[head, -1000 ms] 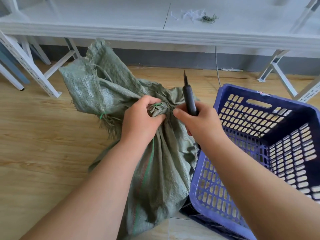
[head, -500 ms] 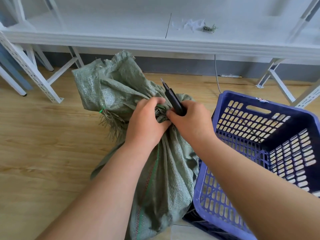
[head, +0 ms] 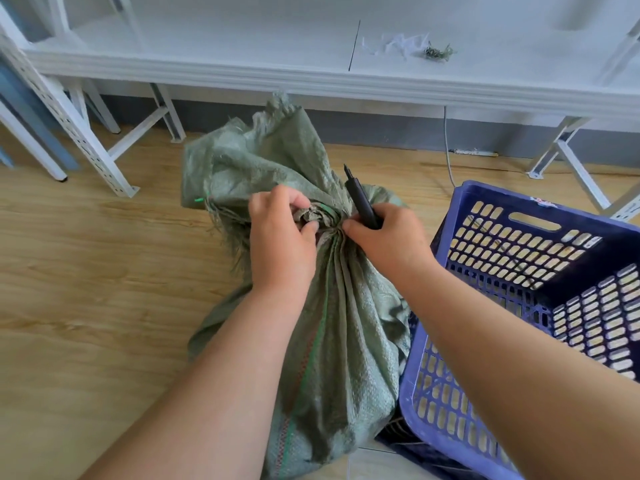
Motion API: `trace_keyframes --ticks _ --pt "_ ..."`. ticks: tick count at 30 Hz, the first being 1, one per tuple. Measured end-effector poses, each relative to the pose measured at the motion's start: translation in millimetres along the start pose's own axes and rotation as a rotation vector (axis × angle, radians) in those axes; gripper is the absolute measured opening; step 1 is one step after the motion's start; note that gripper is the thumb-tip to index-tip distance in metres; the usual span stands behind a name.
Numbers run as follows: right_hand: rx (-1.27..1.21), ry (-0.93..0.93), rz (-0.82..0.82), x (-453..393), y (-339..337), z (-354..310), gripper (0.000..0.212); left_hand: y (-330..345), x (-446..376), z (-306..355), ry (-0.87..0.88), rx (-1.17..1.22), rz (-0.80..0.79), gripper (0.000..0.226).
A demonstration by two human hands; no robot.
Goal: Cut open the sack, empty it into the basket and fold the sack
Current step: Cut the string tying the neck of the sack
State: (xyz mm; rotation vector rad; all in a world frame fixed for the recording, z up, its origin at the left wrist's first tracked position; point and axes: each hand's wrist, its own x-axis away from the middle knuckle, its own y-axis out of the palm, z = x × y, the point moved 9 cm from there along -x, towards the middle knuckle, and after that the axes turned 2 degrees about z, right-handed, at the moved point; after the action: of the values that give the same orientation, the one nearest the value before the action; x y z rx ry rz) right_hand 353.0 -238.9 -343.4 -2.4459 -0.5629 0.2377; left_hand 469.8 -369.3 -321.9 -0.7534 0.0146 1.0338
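Left hand (head: pixel 280 237) pinches sack (head: pixel 339 334) (neck).

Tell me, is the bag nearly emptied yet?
Not yet. Nothing looks finished: the sack is tied shut at its neck and the basket looks empty. Right now the left hand pinches the knot, while the right hand holds a black cutter beside it. Cutting, tipping out and folding all remain.

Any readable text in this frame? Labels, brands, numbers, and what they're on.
No text can be read.
Small sticker on the blue basket rim: too small and blurred to read.
Green woven sack: coloured stripes only, no print visible.
Black cutter in the right hand: no marking visible.
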Motion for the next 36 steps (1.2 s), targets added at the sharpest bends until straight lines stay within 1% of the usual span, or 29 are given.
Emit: trace_keyframes --ticks 3,4,6,8,9,11,12,14,16,20,22,23,25,27,28,29,30,32,33,34,36 --pt "-0.039 -0.001 -0.004 0.6 1.7 3.2 0.011 -5.6 -3.7 -2.9 0.045 -0.154 -0.003 0.034" --pt "-0.047 0.003 -0.01 1.1 2.2 4.5 0.01 -7.3 -4.4 -8.6 0.024 -0.202 -0.006 0.037" --pt "-0.061 0.016 -0.023 0.9 3.7 7.2 0.01 -8.4 -5.1 -26.6 -0.115 -0.221 -0.056 0.038" --pt "-0.056 0.02 -0.029 0.5 6.0 8.1 0.011 -2.6 -2.6 -44.1 -0.263 -0.229 -0.172 0.03" --pt "-0.05 0.019 -0.028 0.5 7.4 8.2 0.011 2.3 -0.9 -48.9 -0.297 -0.251 -0.242 0.024" --pt "-0.049 0.017 -0.024 1.1 10.3 8.0 0.012 9.7 1.4 -52.1 -0.298 -0.24 -0.326 0.01" --pt "-0.052 0.017 -0.022 1.8 11.6 7.9 0.012 10.5 2.3 -51.1 -0.296 -0.2 -0.333 0.009" --pt "-0.057 0.02 -0.016 2.6 13.6 8.2 0.012 7.6 -1.5 -47.9 -0.287 -0.105 -0.295 0.015" --pt "-0.069 0.032 -0.014 1.9 14.6 8.7 0.011 1.3 -8.0 -40.7 -0.245 -0.054 -0.24 0.011" --pt "-0.105 0.058 -0.027 1.1 16.9 9.6 0.006 8.0 -5.3 -39.0 -0.275 0.129 -0.278 0.013" --pt "-0.118 0.064 -0.029 1.5 17.4 9.5 0.006 2.7 -6.6 -32.4 -0.273 0.154 -0.243 0.017" --pt "-0.123 0.071 -0.035 1.3 17.8 9.9 0.006 -6.7 -11.5 -23.6 -0.256 0.166 -0.196 0.016" --pt "-0.147 0.09 -0.053 1.1 18.3 9.9 0.008 -38.8 -27.5 0.3 -0.199 0.265 -0.024 0.012" --pt "-0.192 0.107 -0.049 -0.1 16.3 9.8 0.007 -72.4 -41.5 16.7 -0.176 0.534 0.159 0.011" --pt "-0.237 0.117 -0.028 -1.1 13.2 9.4 0.009 -80.5 -45.0 18.9 -0.185 0.661 0.205 0.011" --pt "-0.324 0.136 0.004 -1.9 8.5 8.4 0.011 -80.1 -45.7 18.9 -0.212 0.744 0.201 0.011" --pt "-0.464 0.168 0.026 -3.3 3.7 6.2 0.015 -73.7 -44.1 17.8 -0.254 0.788 0.161 0.011" --pt "-0.825 0.234 -0.006 -8.1 -0.1 -5.2 0.025 -52.8 -37.4 11.2 -0.34 0.807 0.068 0.01" --pt "-0.961 0.256 -0.042 -11.6 -1.2 -12.7 0.031 -43.7 -34.6 8.5 -0.364 0.805 0.039 0.011" --pt "-1.014 0.261 -0.072 -15.9 -4.0 -19.7 0.035 -36.4 -33.0 7.0 -0.376 0.798 0.015 0.011" --pt "-0.915 0.221 -0.109 -24.0 -11.9 -30.5 0.033 -27.1 -33.1 7.9 -0.374 0.781 -0.028 0.012"
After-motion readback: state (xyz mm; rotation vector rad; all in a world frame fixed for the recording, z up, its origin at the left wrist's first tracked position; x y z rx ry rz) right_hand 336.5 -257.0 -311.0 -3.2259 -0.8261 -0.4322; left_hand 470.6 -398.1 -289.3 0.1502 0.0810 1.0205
